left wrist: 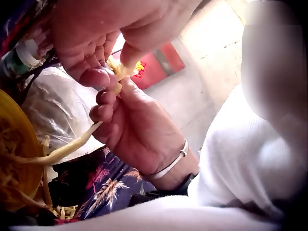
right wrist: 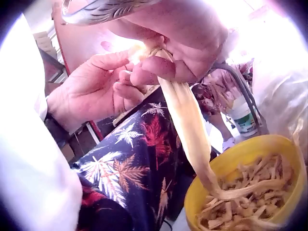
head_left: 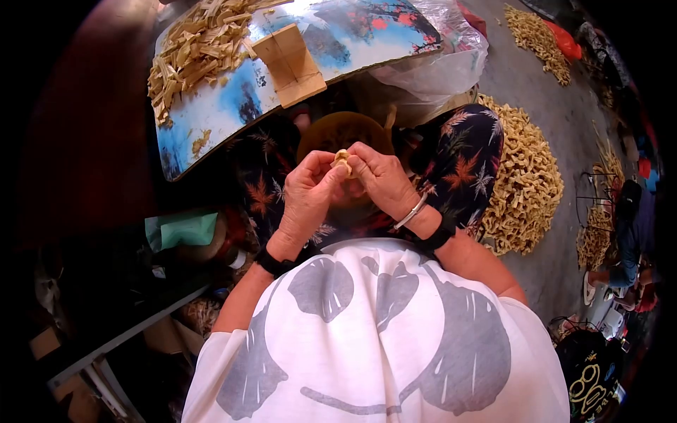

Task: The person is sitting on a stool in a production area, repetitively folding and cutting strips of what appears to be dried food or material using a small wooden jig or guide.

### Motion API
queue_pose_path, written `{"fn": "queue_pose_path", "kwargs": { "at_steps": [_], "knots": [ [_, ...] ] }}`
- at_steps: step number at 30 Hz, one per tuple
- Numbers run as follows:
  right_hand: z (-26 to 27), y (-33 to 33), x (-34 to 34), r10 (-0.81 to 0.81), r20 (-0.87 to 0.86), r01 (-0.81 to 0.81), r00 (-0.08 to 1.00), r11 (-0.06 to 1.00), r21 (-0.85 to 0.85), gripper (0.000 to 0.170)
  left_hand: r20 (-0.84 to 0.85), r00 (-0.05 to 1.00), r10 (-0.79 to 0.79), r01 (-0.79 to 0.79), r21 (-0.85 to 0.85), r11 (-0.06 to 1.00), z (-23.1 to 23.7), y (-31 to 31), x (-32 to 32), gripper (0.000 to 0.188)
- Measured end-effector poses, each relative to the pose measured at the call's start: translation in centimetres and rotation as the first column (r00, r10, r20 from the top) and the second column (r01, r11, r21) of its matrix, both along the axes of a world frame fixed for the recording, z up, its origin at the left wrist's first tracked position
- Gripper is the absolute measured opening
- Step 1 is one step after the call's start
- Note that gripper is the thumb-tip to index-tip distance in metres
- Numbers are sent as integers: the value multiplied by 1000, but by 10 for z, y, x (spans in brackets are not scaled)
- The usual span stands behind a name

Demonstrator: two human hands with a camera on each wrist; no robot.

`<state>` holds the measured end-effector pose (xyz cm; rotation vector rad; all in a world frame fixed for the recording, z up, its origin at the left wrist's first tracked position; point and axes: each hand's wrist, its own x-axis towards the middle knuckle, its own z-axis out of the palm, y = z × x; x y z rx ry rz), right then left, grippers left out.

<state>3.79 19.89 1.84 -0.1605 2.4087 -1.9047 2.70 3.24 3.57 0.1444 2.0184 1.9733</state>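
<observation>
Over the lap, both hands work on a long, flat, pale-yellow strip (right wrist: pixel 188 122); its bunched, folded upper part (head_left: pixel 342 161) shows between the fingertips in the head view. My left hand (head_left: pixel 305 196) pinches this bunched part from one side. Opposite it, my right hand (head_left: pixel 388 185), with a bangle at the wrist, grips the strip between thumb and curled fingers. From the right hand the strip's tail hangs down to a yellow bucket (right wrist: pixel 226 161) of similar strips. Fingers partly hide the folds.
A painted tabletop (head_left: pixel 233 120) ahead carries a heap of strips (head_left: pixel 201 53) and an angled wooden piece (head_left: pixel 289 63). A large pile of short knotted pieces (head_left: pixel 525 183) lies on the floor at right. Clear plastic bags (head_left: pixel 430 70) hang beside the table.
</observation>
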Motion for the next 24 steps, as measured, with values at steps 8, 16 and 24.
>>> {"fn": "queue_pose_path", "kwargs": {
  "at_steps": [8, 16, 24],
  "knots": [
    [5, 0, -2, -16, -162, 58, 987, 963, 262, 20, -394, 919, 24, -149, -289, 946, -2, 1, -1, 8],
    [18, 5, 6, -80, -178, 117, 981, 971, 207, 15, 216, 975, 58, -124, 309, 943, -1, -23, -20, 14],
    [16, -11, 3, -52, -367, 190, 929, 916, 352, 17, 407, 913, 17, -263, 558, 787, -14, -8, -9, 31]
  ]
}}
